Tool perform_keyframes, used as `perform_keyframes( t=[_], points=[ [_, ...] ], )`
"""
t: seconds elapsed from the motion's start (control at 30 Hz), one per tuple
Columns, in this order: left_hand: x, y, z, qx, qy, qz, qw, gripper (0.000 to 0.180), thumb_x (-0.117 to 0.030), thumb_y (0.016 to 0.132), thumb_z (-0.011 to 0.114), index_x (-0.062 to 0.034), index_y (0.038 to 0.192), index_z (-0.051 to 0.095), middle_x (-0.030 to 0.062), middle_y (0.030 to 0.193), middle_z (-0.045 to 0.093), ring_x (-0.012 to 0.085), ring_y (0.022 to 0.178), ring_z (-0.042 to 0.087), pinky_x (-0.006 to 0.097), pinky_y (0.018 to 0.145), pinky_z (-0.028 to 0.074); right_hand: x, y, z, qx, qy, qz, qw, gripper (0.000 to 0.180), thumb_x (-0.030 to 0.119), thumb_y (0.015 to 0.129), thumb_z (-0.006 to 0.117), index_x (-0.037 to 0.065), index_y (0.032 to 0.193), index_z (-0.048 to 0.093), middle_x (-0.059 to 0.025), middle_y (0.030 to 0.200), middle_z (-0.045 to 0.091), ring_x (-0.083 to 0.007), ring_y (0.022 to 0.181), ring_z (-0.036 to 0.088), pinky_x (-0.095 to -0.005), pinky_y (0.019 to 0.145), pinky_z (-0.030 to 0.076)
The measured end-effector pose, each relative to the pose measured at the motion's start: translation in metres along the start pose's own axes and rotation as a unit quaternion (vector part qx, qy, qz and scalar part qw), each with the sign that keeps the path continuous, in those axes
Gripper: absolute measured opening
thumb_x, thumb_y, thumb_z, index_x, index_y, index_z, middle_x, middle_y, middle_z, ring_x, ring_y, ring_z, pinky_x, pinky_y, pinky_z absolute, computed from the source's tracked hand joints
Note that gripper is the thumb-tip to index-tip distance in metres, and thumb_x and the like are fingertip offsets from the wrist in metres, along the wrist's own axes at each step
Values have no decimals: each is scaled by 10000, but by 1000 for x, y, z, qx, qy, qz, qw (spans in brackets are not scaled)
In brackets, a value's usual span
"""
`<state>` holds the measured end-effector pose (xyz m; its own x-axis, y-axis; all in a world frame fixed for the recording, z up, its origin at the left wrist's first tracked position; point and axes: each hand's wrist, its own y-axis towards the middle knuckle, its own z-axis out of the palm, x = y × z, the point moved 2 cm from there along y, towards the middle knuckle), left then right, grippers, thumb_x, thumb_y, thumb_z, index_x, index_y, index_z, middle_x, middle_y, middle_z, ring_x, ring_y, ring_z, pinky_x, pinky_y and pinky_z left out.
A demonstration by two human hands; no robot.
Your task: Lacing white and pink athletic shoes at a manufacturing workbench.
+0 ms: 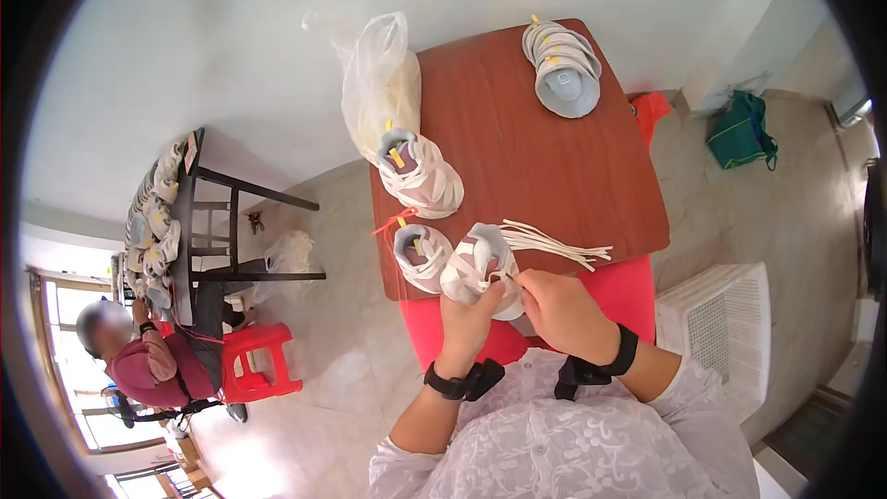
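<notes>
At the near edge of the brown table [545, 157], a white shoe upper [467, 268] lies between my two hands. My left hand [469, 319] is closed on its near left side, thumb up by the opening. With pinched fingers, my right hand [559, 310] grips a white shoelace at the upper's lacing; part of the lace is hidden by the fingers. A bundle of loose white shoelaces [559, 242] lies just beyond my right hand. To the left are a laced shoe upper [420, 263] and, farther off, another laced upper [425, 180] with a yellow tab.
Nested uppers [568, 83] stand at the table's far right. A clear plastic bag [374, 83] hangs at its far left. A white crate [721, 333] and green bag [742, 132] are on the right. A person [152, 360] sits left on a red stool [259, 356] beside a shoe-covered table [189, 222].
</notes>
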<state>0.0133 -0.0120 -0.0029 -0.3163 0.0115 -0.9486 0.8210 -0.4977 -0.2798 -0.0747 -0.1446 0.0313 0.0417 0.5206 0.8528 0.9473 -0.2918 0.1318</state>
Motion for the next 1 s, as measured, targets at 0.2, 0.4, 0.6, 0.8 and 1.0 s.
perform_keyframes(
  t=[0.2,0.4,0.6,0.8,1.0],
  points=[
    [-7,-4,9,-22,59,19,998,371,-14,825,687,-8,1183,586,53,1084,651,133,964,621,290,830,512,6,3,-5,-22,-47,-32,998,58,1,818,575,0,875,565,-182,737,620,-372,652,611,-414,555,486],
    [-7,-9,10,-35,169,66,983,280,-38,815,706,-8,1086,641,46,989,682,126,886,640,278,759,521,-6,10,-10,70,201,143,967,57,34,829,560,0,875,565,-206,682,621,-391,644,623,-430,565,493],
    [-3,-7,20,-68,172,84,979,214,-44,818,681,5,1027,666,68,884,701,111,786,634,283,684,515,-13,0,10,-48,63,46,996,85,12,860,526,-22,896,595,-134,646,614,-234,553,610,-324,530,462],
    [2,11,-14,-58,96,87,990,326,5,816,668,2,1138,617,61,1044,671,123,906,628,281,780,515,-4,-6,-21,-17,117,39,992,104,-3,849,555,-9,951,573,-117,739,608,-284,608,595,-359,555,459],
    [-8,-1,-15,71,85,65,992,443,10,777,733,-3,1196,591,53,1107,657,125,1009,609,296,873,505,2,25,-43,-10,11,-142,990,127,13,784,618,53,901,589,-80,931,588,-274,757,621,-369,608,496]
  ],
)
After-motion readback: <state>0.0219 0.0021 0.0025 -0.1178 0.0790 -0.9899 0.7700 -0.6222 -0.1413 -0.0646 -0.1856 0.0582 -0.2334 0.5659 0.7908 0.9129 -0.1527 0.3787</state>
